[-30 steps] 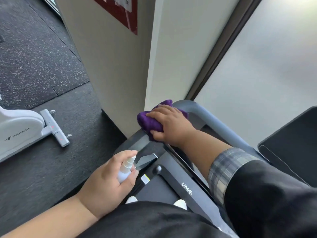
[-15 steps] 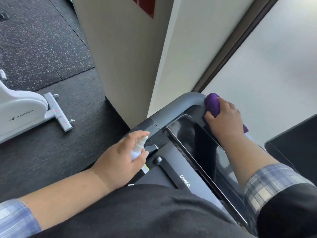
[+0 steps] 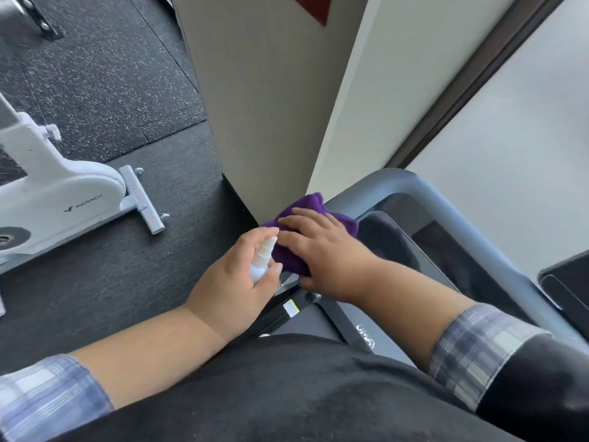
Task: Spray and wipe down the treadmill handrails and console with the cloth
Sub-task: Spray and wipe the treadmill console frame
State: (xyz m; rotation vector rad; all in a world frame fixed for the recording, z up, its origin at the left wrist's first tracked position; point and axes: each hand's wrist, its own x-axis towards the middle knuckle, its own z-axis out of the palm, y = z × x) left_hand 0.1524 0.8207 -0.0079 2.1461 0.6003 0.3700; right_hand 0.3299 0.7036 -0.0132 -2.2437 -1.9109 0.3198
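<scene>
1. Your right hand (image 3: 322, 250) has carried the cloth (image 3: 306, 212) back from the far side of the rail's top bend, where it was half a second ago, to the near left stretch of the rail (image 3: 414, 186). That suggests a back-and-forth pass over the same bend, so the wiping is still in its early part.
2. The right fingers lie spread and fairly flat, pressing the cloth onto the rail.
3. Your left hand (image 3: 236, 282) has closed in until it is just beside the cloth. Its fingers curl round the bottle (image 3: 263, 260), forefinger atop the nozzle; a fresh spritz looks likely.
4. The cloth is purple, plush and bunched. The rail is a smooth grey rounded tube; the console (image 3: 424, 250) is glossy, dark and flat.
5. Further out: speckled rubber floor (image 3: 95, 74) and a white bike (image 3: 57, 189).
</scene>
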